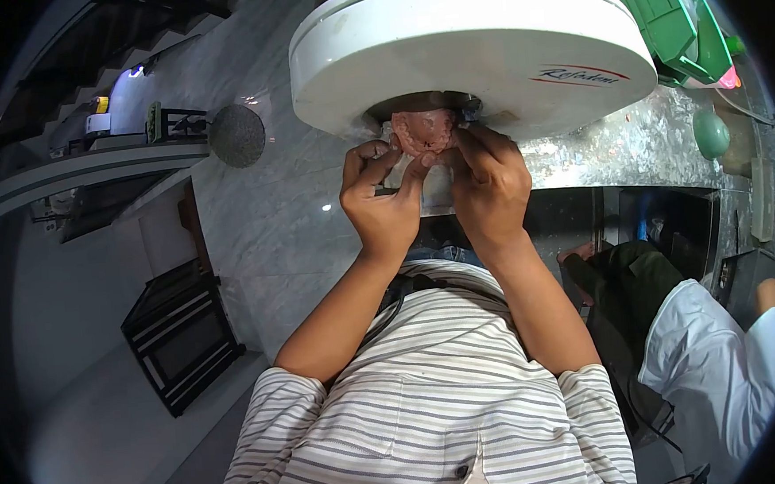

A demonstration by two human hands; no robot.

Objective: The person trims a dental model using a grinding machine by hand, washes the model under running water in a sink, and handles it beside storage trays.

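Observation:
A pink dental cast [425, 129] with a curved, toothed edge sits at the dark opening on the underside of a white round machine [469, 59], apparently a model trimmer with red and black lettering. My left hand [379, 196] pinches the cast from the left, its thumb and fingertips at the near edge. From the other side, my right hand [493, 185] grips the cast with bent fingers. Both hands are closed on it. The far side of the cast is hidden in the opening's shadow, so I cannot tell whether it touches anything inside.
A wet, stained metal worktop [591, 154] extends right beneath the machine. Green plastic bins [657, 12] stand at the back right, with a green rounded object [711, 134] nearer. A person in a white coat [701, 356] sits at right. A round stool [236, 136] stands at left.

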